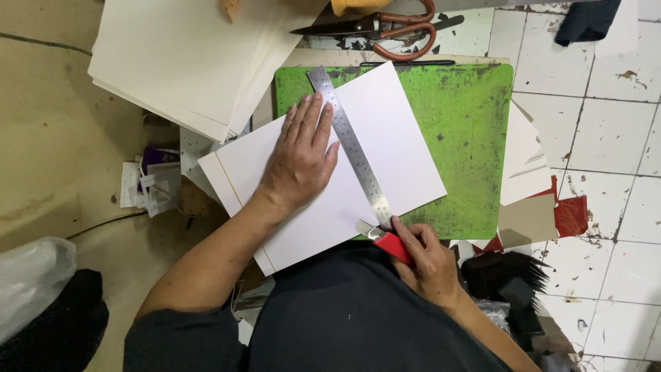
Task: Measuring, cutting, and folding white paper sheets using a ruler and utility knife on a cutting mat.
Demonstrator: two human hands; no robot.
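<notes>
A white sheet of card (406,148) lies tilted on a green cutting mat (468,124). A steel ruler (348,138) runs diagonally across the sheet. My left hand (299,155) lies flat on the card, fingers spread, pressing against the ruler's left edge. My right hand (427,262) grips a red utility knife (385,240), whose blade tip sits at the ruler's near end by the edge of the card.
A stack of white card sheets (186,55) lies at the top left. Scissors with brown handles (385,29) rest above the mat. Paper offcuts (527,165) and red and black scraps (571,213) litter the tiled floor (613,131) on the right.
</notes>
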